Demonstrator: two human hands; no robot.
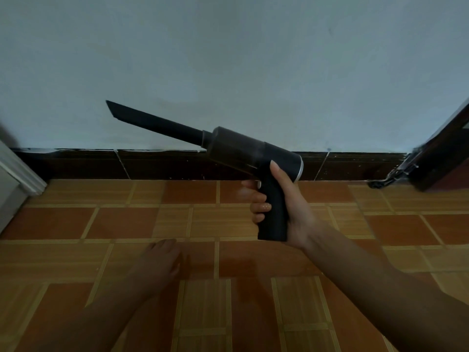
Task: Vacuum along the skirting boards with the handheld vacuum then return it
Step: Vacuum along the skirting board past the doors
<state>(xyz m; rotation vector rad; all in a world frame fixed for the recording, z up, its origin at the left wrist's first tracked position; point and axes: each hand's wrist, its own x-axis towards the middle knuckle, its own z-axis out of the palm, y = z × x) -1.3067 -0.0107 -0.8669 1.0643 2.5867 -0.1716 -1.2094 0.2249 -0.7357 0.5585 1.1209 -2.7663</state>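
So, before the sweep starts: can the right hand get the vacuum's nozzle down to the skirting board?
Probably yes. The right hand grips the handheld vacuum, nozzle raised before the wall; no object stands between it and the skirting board, and the left hand rests lower, aside.

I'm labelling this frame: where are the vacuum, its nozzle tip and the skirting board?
vacuum (253,151), head view, on its dark barrel.
nozzle tip (113,108), head view, on the slanted end.
skirting board (88,165), head view, on its dark face.
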